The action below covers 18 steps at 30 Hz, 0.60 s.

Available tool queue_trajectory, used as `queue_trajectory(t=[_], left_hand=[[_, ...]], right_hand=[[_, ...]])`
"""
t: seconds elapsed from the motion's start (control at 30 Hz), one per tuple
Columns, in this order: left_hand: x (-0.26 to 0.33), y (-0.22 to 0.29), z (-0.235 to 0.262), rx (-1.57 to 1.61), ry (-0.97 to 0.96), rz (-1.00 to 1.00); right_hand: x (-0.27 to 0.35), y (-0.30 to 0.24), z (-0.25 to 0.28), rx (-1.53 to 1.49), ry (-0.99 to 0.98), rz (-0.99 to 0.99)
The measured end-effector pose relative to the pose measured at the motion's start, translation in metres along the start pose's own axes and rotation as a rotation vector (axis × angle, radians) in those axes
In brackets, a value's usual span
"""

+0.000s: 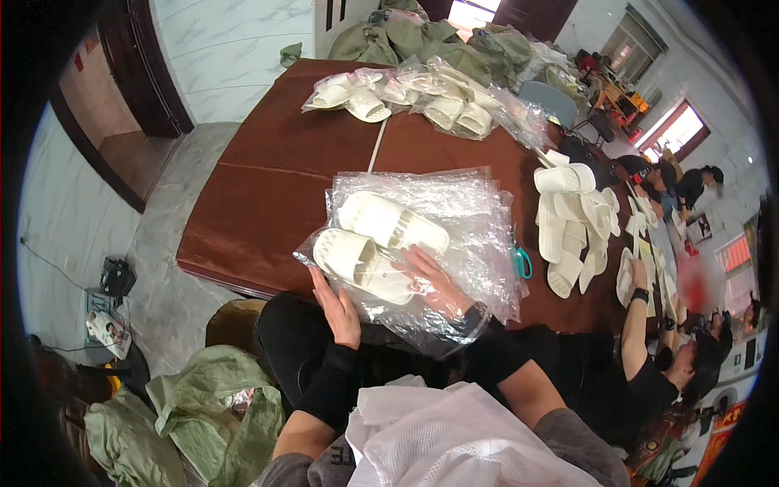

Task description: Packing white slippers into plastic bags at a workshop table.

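In front of me a pair of cream slide slippers lies side by side in clear plastic: the far slipper (398,223) and the near slipper (345,253). Beneath them is a stack of clear plastic bags (479,215) on the brown table. My left hand (337,312) is at the near left edge of the plastic, fingers stretched out and together. Flat over the near slipper's right end rests my right hand (438,288), its fingers spread on the film. Neither hand is closed round anything.
Bagged slippers (446,101) line the table's (251,178) far edge. Loose cream slippers (568,227) are piled at right, beside teal-handled scissors (522,262). A co-worker's hand (639,276) touches slippers further right. Green sacks (215,398) stand at lower left.
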<state>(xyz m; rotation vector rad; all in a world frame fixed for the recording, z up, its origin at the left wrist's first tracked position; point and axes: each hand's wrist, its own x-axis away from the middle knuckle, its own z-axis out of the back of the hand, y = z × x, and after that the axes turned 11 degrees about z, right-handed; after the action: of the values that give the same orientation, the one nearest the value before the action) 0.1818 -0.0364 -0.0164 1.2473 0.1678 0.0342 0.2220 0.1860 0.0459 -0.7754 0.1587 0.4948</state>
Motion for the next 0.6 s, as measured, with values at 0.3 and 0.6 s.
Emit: queue_trajectory(t=[0.3, 0.6], left_hand=[[0.006, 0.008, -0.005, -0.053, -0.051, -0.019], [-0.002, 0.001, 0.006, -0.217, 0.014, -0.039]], right_hand=[[-0.074, 0.048, -0.066, 0.324, 0.173, 0.078], [-0.061, 0.004, 0.040, -0.024, 0.363, -0.042]])
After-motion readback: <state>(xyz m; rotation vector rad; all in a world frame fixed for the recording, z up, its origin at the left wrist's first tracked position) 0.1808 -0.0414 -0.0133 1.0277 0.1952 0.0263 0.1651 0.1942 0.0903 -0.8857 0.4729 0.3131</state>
